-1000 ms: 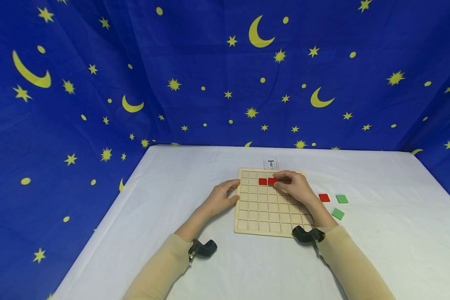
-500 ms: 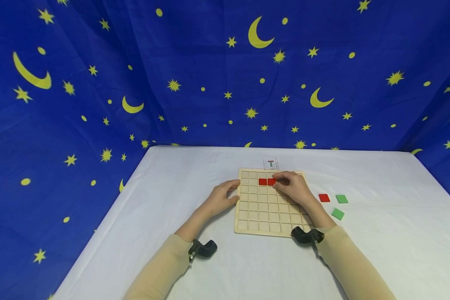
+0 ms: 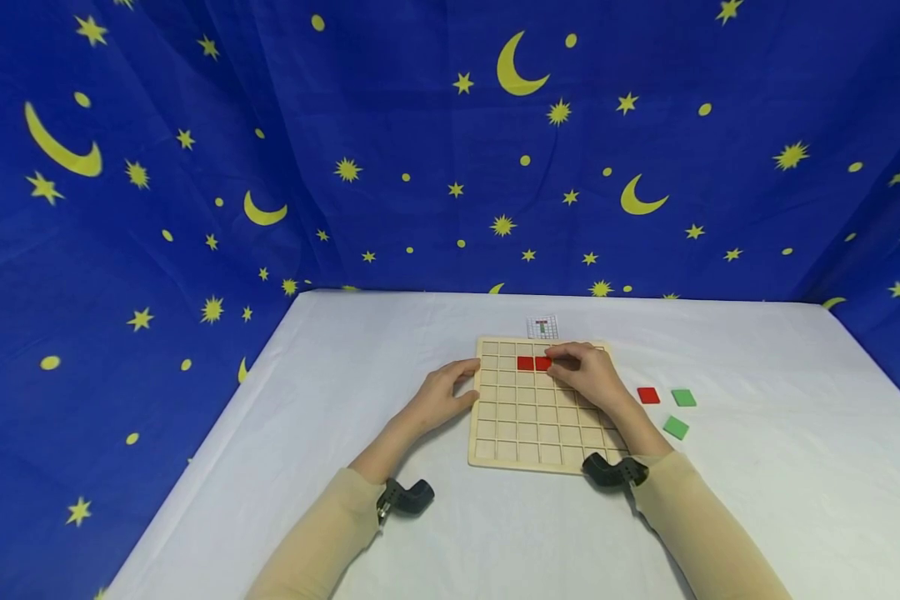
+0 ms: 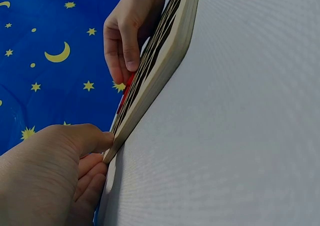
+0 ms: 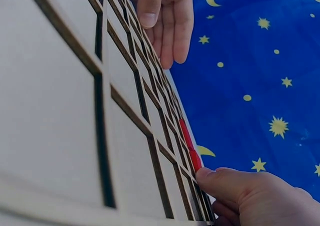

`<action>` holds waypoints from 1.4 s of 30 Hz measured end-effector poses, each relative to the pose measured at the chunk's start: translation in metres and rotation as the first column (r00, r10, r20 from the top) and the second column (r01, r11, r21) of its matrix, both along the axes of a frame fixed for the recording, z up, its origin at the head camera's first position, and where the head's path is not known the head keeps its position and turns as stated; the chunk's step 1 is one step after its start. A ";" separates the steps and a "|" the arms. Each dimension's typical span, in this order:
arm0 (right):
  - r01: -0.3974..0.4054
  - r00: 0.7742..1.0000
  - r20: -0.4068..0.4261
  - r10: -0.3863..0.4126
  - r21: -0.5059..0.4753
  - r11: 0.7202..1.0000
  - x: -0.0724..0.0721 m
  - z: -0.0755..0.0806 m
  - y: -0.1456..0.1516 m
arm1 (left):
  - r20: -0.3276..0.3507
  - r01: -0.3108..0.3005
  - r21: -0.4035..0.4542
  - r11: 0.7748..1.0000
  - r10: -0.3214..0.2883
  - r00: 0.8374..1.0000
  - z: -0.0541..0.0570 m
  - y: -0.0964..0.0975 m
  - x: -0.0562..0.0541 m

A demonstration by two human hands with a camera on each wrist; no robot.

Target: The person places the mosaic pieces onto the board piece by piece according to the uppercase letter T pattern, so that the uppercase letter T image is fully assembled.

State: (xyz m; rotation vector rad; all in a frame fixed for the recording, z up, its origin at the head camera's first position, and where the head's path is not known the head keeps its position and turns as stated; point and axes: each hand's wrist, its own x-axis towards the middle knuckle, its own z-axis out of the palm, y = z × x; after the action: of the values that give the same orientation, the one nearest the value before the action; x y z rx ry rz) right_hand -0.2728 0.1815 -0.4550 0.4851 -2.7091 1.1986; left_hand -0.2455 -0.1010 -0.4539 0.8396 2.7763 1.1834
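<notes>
A wooden grid board lies on the white table. Two red square tiles sit side by side in its second row from the back: the left tile and the right tile. My right hand pinches the right tile between thumb and index finger; in the right wrist view the thumb touches that tile's edge. At the board's left edge, the thumb and spread fingers of my left hand touch the rim and grip no tile.
Right of the board lie a loose red tile and two green tiles, one farther back and one nearer. A small printed pattern card is behind the board. A blue star-patterned curtain encloses the table.
The right red tile, slightly tilted a second ago, now lies flat in its cell beside the other. Both hands have stayed nearly still.
</notes>
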 end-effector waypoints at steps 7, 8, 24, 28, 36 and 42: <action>0.000 1.000 -0.011 0.000 0.005 1.000 0.001 0.002 -0.001 | -0.007 0.003 0.013 1.000 -0.003 1.000 -0.001 0.000 0.000; 0.002 1.000 -0.014 -0.002 0.007 1.000 0.001 0.002 -0.001 | -0.009 0.004 0.015 1.000 -0.004 1.000 -0.001 0.000 0.000; 0.018 0.972 0.225 0.070 -0.367 0.930 0.000 0.011 0.002 | -0.014 0.003 0.010 1.000 -0.003 1.000 -0.001 0.000 -0.001; -0.002 0.966 0.232 0.114 -0.435 0.901 0.004 0.021 0.003 | -0.018 0.003 0.012 1.000 -0.003 1.000 -0.001 0.000 -0.001; -0.019 0.966 0.221 0.136 -0.462 0.887 0.017 0.041 0.016 | -0.027 0.001 0.002 1.000 -0.001 1.000 -0.002 0.000 -0.001; 0.009 0.973 0.212 0.089 -0.423 0.906 0.025 0.045 0.043 | -0.027 0.006 0.013 1.000 -0.006 1.000 -0.002 0.000 0.000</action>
State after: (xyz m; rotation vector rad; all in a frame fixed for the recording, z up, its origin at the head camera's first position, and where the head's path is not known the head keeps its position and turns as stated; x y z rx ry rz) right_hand -0.2476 0.2246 -0.4096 0.3617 -2.5004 1.8951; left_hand -0.2457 -0.1010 -0.4556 0.8705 2.7881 1.2003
